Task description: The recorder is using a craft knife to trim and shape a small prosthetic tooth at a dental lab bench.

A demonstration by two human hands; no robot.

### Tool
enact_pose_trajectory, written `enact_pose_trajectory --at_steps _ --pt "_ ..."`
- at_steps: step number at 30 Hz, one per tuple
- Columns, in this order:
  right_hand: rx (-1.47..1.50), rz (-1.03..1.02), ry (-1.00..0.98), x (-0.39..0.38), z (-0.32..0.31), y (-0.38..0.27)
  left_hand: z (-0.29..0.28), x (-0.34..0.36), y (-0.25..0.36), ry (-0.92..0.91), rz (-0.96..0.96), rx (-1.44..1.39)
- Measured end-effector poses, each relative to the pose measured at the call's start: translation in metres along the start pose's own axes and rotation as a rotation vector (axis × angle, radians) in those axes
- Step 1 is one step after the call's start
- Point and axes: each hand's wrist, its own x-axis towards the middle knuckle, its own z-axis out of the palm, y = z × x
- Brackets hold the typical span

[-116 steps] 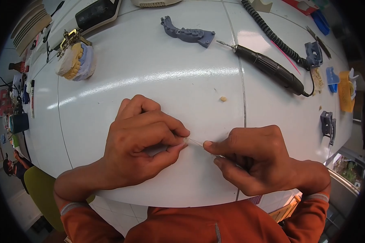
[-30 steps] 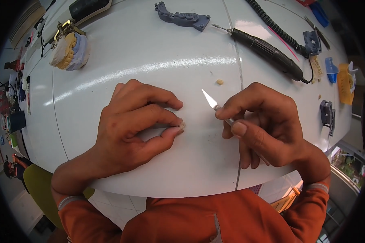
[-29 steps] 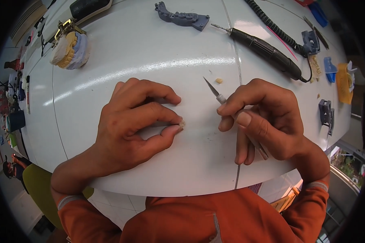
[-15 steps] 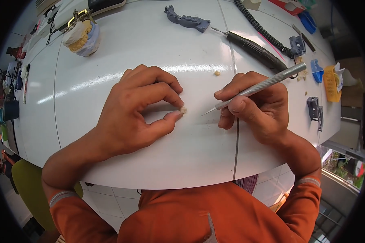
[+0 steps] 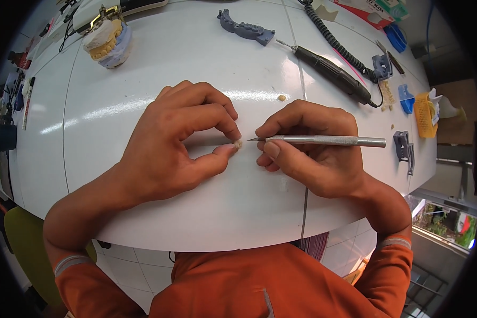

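Note:
Between the thumb and index fingertip of my left hand (image 5: 188, 132) is a small cream-coloured dental crown (image 5: 238, 143), partly covered by the fingers. My right hand (image 5: 318, 148) grips a silver craft knife (image 5: 328, 140) like a pen, its handle lying level and pointing right. The pointed blade (image 5: 253, 139) reaches left, close to the crown; whether it touches cannot be made out. Another small tooth-coloured piece (image 5: 282, 98) lies on the white table (image 5: 185, 222) beyond my right hand.
A plaster dental model in an articulator (image 5: 108, 45) stands far left. Grey jaw models (image 5: 246, 29) (image 5: 404, 151) lie at the back and right. A black handpiece (image 5: 331, 74) with coiled cord lies back right, near a blue tray (image 5: 406, 99) and yellow basket (image 5: 425, 115).
My right hand has moved left, bringing the blade close to the crown, and the knife has turned from slanted to nearly level. My left hand keeps its pinch on the crown.

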Motion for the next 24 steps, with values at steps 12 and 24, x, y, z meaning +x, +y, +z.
enact_pose_trajectory --at_steps 12,24 --pt "-0.215 -0.166 -0.08 0.006 -0.002 0.004 -0.004 0.0 0.0 -0.006 -0.01 -0.01" --pt "-0.272 -0.185 -0.027 0.005 0.002 0.009 -0.006 -0.001 -0.001 -0.055 -0.053 -0.043"
